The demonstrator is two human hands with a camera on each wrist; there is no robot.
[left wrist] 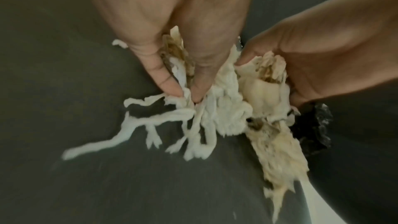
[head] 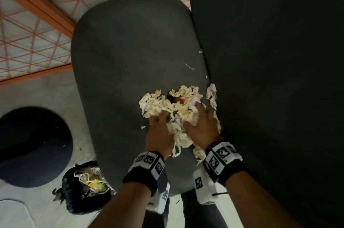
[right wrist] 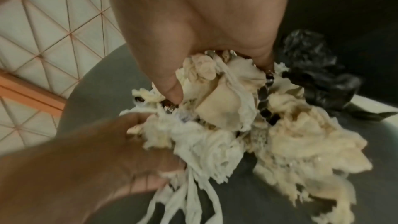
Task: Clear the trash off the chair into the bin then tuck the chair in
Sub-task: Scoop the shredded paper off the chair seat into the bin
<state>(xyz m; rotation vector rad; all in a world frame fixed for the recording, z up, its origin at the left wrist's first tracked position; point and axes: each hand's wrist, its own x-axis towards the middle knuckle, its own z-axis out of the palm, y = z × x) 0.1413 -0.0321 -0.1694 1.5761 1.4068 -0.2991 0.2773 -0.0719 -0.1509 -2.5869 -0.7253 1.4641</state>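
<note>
At the far left of the head view a dark round cushion-like object [head: 31, 146] lies on the pale floor [head: 55, 90], and beside it, just off the seat's near-left corner, sits the bin lined with a crumpled black plastic bag [head: 81, 188], already holding pale shreds and a yellow-green wrapper [head: 96, 185]. Open floor separates the bin from the orange metal frame with its crossed wire grid [head: 37, 38] further back.

The dark grey padded chair seat [head: 126, 56] has rounded edges; most of its surface is bare fabric, with the trash gathered toward its right side, where the seat meets the dark upright backrest [head: 270, 79]. That heap of cream and white shredded tissue [head: 173, 105] holds something red and black [head: 178, 99] in its middle; no writing on it can be read. A few stray shreds [head: 189, 65] lie further back, and some scraps sit in the crease against the backrest.

The left hand [head: 160, 131] has its grip clenched on white strands of the heap, thumb and fingers [left wrist: 170, 81] pinching them. The right hand [head: 202, 125] grasps the heap from the backrest side, thumb [right wrist: 172, 88] dug into the wad. Both wrists wear black bands carrying white blocks with black-and-white square marker patterns [head: 216, 160]; no letters are legible.
</note>
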